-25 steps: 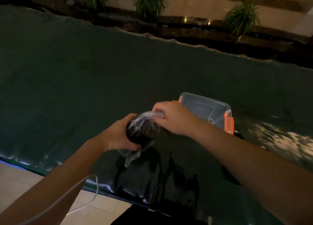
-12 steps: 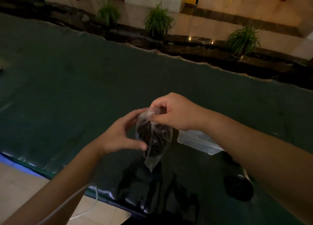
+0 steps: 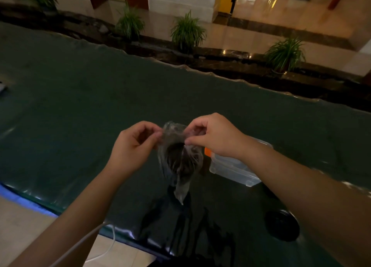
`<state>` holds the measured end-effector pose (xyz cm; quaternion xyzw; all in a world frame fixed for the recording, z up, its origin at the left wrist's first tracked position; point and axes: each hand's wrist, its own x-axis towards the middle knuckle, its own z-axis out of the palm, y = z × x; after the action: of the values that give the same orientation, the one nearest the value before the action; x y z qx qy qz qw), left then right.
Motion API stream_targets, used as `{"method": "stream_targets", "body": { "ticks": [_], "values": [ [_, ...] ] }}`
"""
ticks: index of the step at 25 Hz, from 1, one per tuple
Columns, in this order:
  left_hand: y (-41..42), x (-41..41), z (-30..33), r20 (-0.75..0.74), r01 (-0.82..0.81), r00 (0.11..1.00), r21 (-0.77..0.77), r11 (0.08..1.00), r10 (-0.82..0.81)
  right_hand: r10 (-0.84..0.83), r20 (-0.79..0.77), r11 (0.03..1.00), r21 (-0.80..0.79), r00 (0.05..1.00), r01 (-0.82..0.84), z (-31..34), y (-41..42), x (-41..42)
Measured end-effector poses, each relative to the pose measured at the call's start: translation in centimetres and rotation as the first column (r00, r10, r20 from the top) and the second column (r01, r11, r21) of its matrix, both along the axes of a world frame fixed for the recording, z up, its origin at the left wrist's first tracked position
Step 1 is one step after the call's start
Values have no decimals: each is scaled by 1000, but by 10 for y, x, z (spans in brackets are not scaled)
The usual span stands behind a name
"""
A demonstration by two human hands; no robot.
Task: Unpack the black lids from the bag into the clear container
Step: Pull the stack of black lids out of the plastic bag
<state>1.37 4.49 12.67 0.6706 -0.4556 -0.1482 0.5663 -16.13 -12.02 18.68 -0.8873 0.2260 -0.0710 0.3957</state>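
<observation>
Crinkled clear bag (image 3: pixel 180 158), apparently holding dark lids, pinched by left hand (image 3: pixel 132 146) and right hand (image 3: pixel 216 138).

Both bare forearms reach forward and converge, the hands raised side by side at the same height. The left hand (image 3: pixel 133 146) pinches the bag (image 3: pixel 180 158) at its top edge between thumb and fingertips, the other fingers curled. The right hand (image 3: pixel 215 136) pinches the opposite edge likewise, knuckles up.
</observation>
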Motion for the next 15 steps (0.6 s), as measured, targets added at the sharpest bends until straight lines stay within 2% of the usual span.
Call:
{"method": "stream_targets", "body": {
  "ticks": [3, 5, 7, 9, 10, 15],
  "values": [
    [6, 1, -4, -116, 53, 992, -10, 999, -54, -9, 9, 1000, -2, 1000, 9, -4, -1, -8],
    [11, 1, -4, -115, 151, 982, -8, 989, -151, -10, -6, 1000, -17, 1000, 9, -7, 1, -11],
    [16, 3, -3, 69, 199, 977, 71, 977, -204, -17, -27, 999, -34, 1000, 16, -11, 2, -14],
    [19, 4, -1, 296, 181, 930, 149, 972, -219, -33, -36, 999, -28, 999, 32, -13, 1, -17],
    [19, 4, 1, 357, 167, 907, 179, 970, -222, -44, -40, 999, -20, 998, 43, -14, 0, -18],
    [22, 3, 9, 472, 154, 839, 271, 950, -271, -78, -79, 997, 1, 994, 79, -24, 2, -22]
  ]
}}
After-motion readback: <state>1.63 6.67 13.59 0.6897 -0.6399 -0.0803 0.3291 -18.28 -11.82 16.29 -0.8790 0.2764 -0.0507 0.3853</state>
